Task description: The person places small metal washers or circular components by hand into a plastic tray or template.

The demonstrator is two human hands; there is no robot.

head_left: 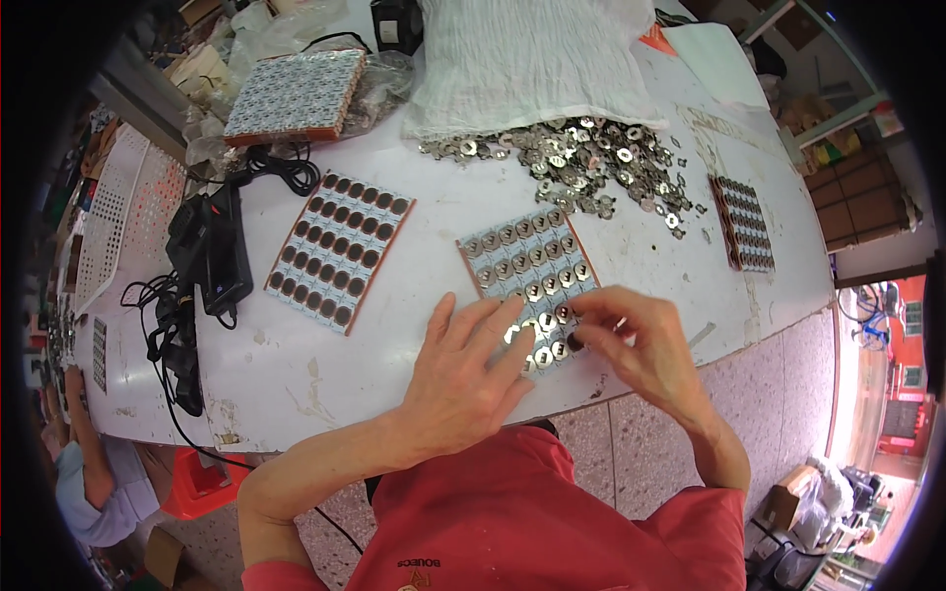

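A panel of round cells (527, 258) lies in front of me, most of its cells covered by shiny metal discs. A few dark spots show at its lower right. My left hand (463, 369) rests flat over the panel's lower left part, fingers spread, hiding some cells. At the lower right edge, my right hand (639, 340) has thumb and fingers drawn together beside a dark cell; what they hold, if anything, is too small to make out. Farther back lies a heap of loose metal discs (611, 163), spilling from a white sack (532, 69).
To the left lies a panel with dark round cells (340, 251); a dark-celled stack (744, 227) is at the right. A pile of silvery panels (296, 94) stands at the back left. Black power adapters (212, 246) with cables line the left side. Another person's arm (89, 443) shows far left.
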